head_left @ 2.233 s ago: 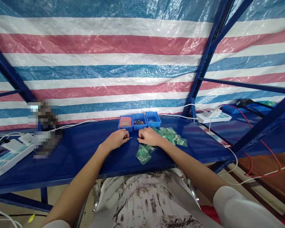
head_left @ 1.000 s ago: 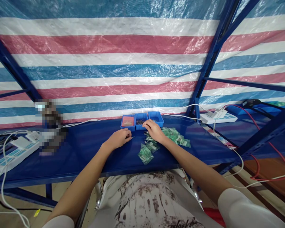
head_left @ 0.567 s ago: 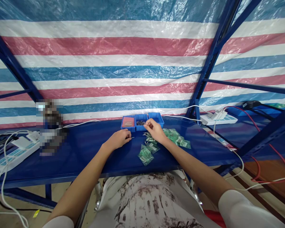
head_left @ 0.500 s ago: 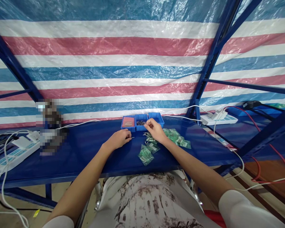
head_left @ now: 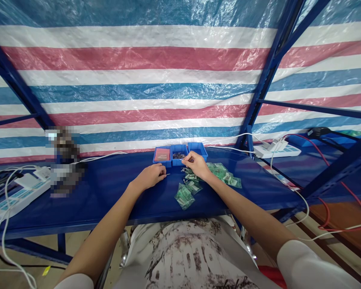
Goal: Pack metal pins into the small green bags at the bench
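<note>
My left hand (head_left: 154, 175) rests on the blue table with its fingers closed, and the tip of a small thin piece (head_left: 168, 174) pokes out past them. My right hand (head_left: 196, 164) is closed in a pinch at the front right edge of the middle blue bin (head_left: 177, 162); what it pinches is too small to make out. Small dark metal parts (head_left: 178, 155) lie in that bin. Just below my right hand are thin loose pieces (head_left: 185, 171) and small green-tinted plastic bags (head_left: 184, 195). More such bags (head_left: 221, 173) lie to the right of my wrist.
A left blue bin (head_left: 162, 162) holds a pink piece; a right blue bin (head_left: 202, 148) adjoins the middle one. Power strips with cables stand at the left (head_left: 21, 199) and right (head_left: 278, 151). Blue metal posts (head_left: 260, 88) frame the table before a striped tarp (head_left: 150, 90).
My right hand has shifted very slightly down and left, toward the front edge of the middle bin. My left hand stays where it was.
</note>
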Available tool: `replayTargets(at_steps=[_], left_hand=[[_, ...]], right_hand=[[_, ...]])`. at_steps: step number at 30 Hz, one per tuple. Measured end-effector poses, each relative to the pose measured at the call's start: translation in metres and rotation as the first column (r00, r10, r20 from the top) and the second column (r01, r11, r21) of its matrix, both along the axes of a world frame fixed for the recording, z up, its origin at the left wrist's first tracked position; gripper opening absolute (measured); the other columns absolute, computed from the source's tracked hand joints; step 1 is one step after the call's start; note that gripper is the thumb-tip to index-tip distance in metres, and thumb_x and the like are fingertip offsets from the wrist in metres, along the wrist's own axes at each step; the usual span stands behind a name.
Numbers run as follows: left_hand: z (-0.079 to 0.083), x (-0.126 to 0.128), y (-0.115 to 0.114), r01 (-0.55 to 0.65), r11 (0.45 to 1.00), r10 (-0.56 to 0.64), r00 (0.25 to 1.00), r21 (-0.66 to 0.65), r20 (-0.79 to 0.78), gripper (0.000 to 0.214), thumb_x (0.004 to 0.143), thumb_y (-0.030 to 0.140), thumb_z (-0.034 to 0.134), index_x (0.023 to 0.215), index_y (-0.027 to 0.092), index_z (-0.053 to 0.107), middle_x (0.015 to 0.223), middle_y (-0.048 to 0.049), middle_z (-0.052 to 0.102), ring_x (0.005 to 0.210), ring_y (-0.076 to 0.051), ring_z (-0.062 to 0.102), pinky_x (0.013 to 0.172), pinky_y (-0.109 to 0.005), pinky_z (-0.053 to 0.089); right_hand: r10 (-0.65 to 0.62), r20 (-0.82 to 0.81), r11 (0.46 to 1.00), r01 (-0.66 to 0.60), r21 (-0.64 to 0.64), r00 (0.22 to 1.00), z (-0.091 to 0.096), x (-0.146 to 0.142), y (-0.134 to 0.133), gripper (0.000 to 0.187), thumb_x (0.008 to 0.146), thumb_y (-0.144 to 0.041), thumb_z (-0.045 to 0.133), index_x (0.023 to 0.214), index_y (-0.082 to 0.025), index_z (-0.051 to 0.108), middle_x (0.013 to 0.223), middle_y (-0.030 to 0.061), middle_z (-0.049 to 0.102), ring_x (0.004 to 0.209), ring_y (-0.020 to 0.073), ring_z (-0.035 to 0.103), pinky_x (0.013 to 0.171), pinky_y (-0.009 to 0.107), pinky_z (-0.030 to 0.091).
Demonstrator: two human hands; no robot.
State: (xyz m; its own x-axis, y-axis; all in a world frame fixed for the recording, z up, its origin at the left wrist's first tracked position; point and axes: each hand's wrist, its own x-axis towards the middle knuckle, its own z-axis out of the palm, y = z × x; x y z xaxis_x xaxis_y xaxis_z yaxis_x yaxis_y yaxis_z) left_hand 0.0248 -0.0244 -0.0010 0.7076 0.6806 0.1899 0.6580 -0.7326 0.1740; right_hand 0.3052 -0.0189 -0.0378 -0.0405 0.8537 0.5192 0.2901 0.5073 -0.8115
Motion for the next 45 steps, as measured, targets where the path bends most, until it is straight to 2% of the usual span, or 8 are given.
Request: replayTargets(at_steps=[6,10,14,19,25,35,41,45], left_hand=[[0.000,0.000,0.001,-0.006,1.000,0.006,1.000,-0.009,-0.005,0.014,0.102,0.032,0.059,0.098,0.020,0.067,0.101,-0.0072,0.068,0.087,-0.022,0.064,0.076,-0.031,0.046],[0.000,0.000,0.000,-0.008,1.000,0.008,1.000,-0.008,0.000,0.014,0.103,0.032,0.059,0.099,0.020,0.067,0.103,-0.0073,0.068,0.087,-0.022,0.065,0.076,-0.030,0.046],[0.000,0.000,0.000,-0.013,1.000,0.013,1.000,-0.004,-0.009,0.015,0.103,0.032,0.059,0.099,0.021,0.067,0.102,-0.0072,0.068,0.086,-0.022,0.065,0.075,-0.030,0.047],[-0.001,0.000,0.001,0.000,1.000,0.000,1.000,-0.002,-0.008,0.014,0.103,0.031,0.059,0.099,0.020,0.067,0.102,-0.0072,0.068,0.087,-0.022,0.065,0.076,-0.031,0.047],[-0.001,0.000,0.001,0.001,1.000,-0.001,1.000,-0.007,0.001,0.015,0.103,0.031,0.058,0.098,0.020,0.067,0.103,-0.0078,0.068,0.088,-0.022,0.065,0.077,-0.031,0.048],[0.003,0.001,-0.001,-0.004,1.000,0.004,1.000,-0.014,-0.020,0.015,0.103,0.032,0.058,0.098,0.020,0.067,0.104,-0.0081,0.069,0.088,-0.022,0.065,0.076,-0.031,0.048],[0.003,0.000,-0.001,0.006,1.000,-0.006,1.000,-0.006,-0.013,0.015,0.103,0.031,0.058,0.098,0.020,0.067,0.103,-0.0079,0.068,0.089,-0.023,0.065,0.076,-0.031,0.048],[0.003,0.001,-0.003,-0.008,1.000,0.008,1.000,-0.004,-0.022,0.015,0.103,0.031,0.058,0.098,0.020,0.067,0.104,-0.0077,0.068,0.088,-0.022,0.065,0.076,-0.031,0.047]], right_hand=[[0.003,-0.018,1.000,-0.003,-0.013,1.000,0.003,0.003,0.000,0.032,0.091,-0.054,0.072,0.101,-0.024,0.065,0.076,-0.0012,0.061,0.064,0.0192,0.059,0.063,0.035,0.051],[0.043,-0.063,0.997,-0.047,-0.066,0.997,0.005,0.001,-0.001,0.044,0.095,-0.066,0.064,0.090,-0.022,0.069,0.078,0.0027,0.066,0.060,0.0166,0.057,0.056,0.031,0.049],[0.082,-0.177,0.984,-0.107,-0.139,0.981,0.007,-0.001,-0.002,0.052,0.092,-0.075,0.063,0.085,-0.023,0.064,0.064,-0.0010,0.059,0.050,0.0134,0.049,0.045,0.027,0.039],[0.129,-0.270,0.976,-0.170,-0.134,0.954,0.008,-0.002,-0.003,0.051,0.089,-0.075,0.068,0.096,-0.025,0.062,0.075,0.0004,0.066,0.049,0.0124,0.050,0.041,0.025,0.038],[0.152,-0.256,0.971,-0.193,-0.144,0.955,0.011,-0.004,-0.007,0.050,0.087,-0.072,0.073,0.097,-0.026,0.058,0.093,0.0038,0.074,0.055,0.0144,0.062,0.042,0.026,0.044],[0.090,-0.186,0.988,-0.112,-0.110,0.978,0.012,-0.003,-0.009,0.046,0.083,-0.068,0.079,0.092,-0.025,0.065,0.091,0.0031,0.063,0.058,0.0140,0.056,0.040,0.027,0.043],[0.075,-0.180,0.985,-0.101,-0.139,0.981,0.017,-0.004,-0.014,0.046,0.087,-0.069,0.075,0.092,-0.025,0.065,0.073,0.0002,0.059,0.055,0.0156,0.055,0.040,0.028,0.042],[0.093,-0.188,0.986,-0.116,-0.116,0.978,0.016,-0.004,-0.013,0.044,0.087,-0.069,0.075,0.091,-0.025,0.066,0.085,0.0028,0.064,0.056,0.0155,0.057,0.039,0.028,0.044]])
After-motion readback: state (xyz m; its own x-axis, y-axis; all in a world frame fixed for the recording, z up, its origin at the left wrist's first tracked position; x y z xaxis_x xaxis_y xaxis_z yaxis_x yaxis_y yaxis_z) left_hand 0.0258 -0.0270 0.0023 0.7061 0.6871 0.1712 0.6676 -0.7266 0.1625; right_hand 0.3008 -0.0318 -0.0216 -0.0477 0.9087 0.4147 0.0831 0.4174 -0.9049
